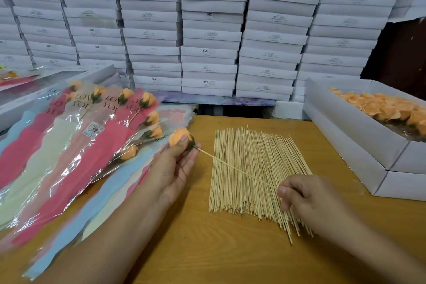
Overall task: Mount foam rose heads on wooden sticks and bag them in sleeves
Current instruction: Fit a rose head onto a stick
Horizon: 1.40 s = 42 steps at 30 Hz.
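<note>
Wooden tabletop (pixel 226 258), honey-coloured and lightly grained, fills the nearest part of my view, with both forearms reaching in over it. My right hand (pixel 306 198) is curled, its fingertips pinching the lower end of a single thin stick (pixel 235 168). That stick slants up and to the left, crossing above the loose pile of sticks (pixel 253 175) — pale, straight, round-sectioned skewers fanned flat on the table. At its upper end the stick meets the green base of a foam rose head (pixel 181 137), which my left hand (pixel 177 166) grips between thumb and fingers, palm turned up. The bloom is soft peach-orange, rounded and matte, with a dark green calyx where the stick enters.

To the left lies a fanned heap of bagged roses (pixel 80 136) — glossy clear sleeves with wavy-edged liners in red, cream, pink and pale blue, some printed with dark lettering, each showing a peach bud near its top. On the right, an open white cardboard tray (pixel 359 140) holds a crowd of loose peach rose heads (pixel 387 108). Beyond everything, stacked white boxes (pixel 212 30) form a wall of flat, labelled cartons.
</note>
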Each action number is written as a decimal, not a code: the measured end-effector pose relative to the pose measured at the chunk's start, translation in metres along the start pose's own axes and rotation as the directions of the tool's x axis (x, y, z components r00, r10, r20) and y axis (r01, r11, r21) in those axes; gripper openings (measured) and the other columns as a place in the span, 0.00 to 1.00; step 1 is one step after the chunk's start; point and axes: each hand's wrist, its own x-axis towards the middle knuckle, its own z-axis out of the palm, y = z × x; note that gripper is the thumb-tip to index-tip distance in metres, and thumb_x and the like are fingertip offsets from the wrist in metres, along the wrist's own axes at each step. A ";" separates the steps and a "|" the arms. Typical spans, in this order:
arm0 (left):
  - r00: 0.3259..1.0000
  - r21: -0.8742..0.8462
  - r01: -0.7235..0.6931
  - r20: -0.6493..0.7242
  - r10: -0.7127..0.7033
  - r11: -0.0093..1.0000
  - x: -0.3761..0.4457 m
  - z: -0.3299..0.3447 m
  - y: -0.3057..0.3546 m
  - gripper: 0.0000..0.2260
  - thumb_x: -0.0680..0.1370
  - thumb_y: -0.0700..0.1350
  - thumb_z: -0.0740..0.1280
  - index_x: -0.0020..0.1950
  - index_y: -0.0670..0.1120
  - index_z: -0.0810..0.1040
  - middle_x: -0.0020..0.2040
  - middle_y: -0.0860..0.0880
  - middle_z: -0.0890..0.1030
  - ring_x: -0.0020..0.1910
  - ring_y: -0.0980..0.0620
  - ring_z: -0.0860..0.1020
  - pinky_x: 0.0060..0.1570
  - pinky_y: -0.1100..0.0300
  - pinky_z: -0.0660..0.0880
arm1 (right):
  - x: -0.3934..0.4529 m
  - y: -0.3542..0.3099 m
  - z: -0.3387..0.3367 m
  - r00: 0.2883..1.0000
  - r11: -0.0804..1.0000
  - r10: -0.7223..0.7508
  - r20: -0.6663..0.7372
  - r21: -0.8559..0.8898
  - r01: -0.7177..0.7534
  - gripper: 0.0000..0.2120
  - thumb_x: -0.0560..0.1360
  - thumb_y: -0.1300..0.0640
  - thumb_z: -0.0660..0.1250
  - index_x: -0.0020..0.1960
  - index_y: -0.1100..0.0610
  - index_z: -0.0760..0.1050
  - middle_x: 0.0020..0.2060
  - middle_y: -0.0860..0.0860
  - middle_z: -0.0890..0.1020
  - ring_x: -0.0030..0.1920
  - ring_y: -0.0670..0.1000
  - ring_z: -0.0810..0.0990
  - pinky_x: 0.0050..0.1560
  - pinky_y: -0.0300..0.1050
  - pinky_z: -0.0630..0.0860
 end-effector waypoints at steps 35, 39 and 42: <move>0.990 0.247 0.038 0.125 -0.071 0.968 -0.009 0.007 -0.001 0.20 0.71 0.50 0.74 0.57 0.39 0.80 0.52 0.41 0.86 0.46 0.50 0.86 0.40 0.61 0.84 | -0.007 -0.017 -0.001 0.800 0.723 -0.002 0.600 0.554 -0.413 0.10 0.65 0.57 0.78 0.44 0.59 0.86 0.39 0.60 0.85 0.37 0.53 0.84 0.34 0.41 0.81; 0.995 0.688 -0.088 0.029 0.093 0.721 -0.002 0.002 0.009 0.11 0.75 0.44 0.75 0.57 0.45 0.82 0.48 0.47 0.87 0.42 0.55 0.86 0.33 0.63 0.80 | -0.004 -0.012 -0.001 0.842 0.668 0.025 0.539 0.617 -0.415 0.13 0.63 0.58 0.79 0.45 0.63 0.85 0.39 0.62 0.84 0.36 0.55 0.84 0.32 0.42 0.81; 0.922 0.959 -0.217 0.140 0.361 0.183 0.008 -0.013 0.026 0.07 0.77 0.42 0.71 0.54 0.44 0.82 0.47 0.47 0.84 0.44 0.50 0.83 0.42 0.56 0.79 | -0.001 -0.008 0.000 0.872 0.629 0.078 0.482 0.655 -0.418 0.17 0.62 0.60 0.78 0.47 0.66 0.84 0.39 0.63 0.84 0.35 0.55 0.84 0.31 0.42 0.81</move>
